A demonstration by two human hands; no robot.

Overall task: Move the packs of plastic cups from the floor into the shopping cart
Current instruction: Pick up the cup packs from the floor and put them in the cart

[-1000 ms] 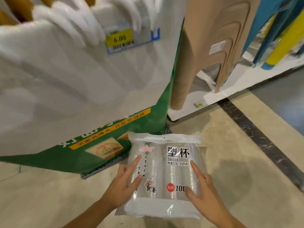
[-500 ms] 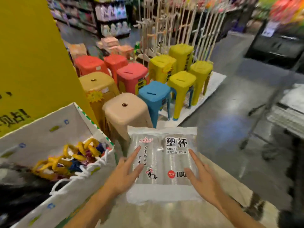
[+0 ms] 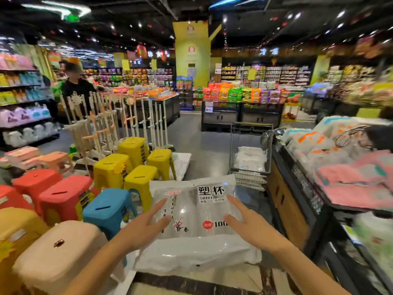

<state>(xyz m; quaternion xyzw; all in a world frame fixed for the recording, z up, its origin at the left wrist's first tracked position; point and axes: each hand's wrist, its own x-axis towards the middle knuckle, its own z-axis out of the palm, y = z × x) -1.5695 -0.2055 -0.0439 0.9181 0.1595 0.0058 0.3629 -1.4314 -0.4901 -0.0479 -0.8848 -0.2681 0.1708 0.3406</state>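
Between left hand [image 3: 146, 225] and right hand [image 3: 251, 224], clamped, cup pack [image 3: 195, 222] points away.

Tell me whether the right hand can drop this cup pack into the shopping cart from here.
Probably not yet. The right hand and left hand hold the cup pack well short of the shopping cart, which stands farther down the aisle. The floor between looks clear, so stepping forward should do.

left hand [image 3: 146, 226]: bare, no glove | right hand [image 3: 253, 228]: bare | forearms: unsleeved
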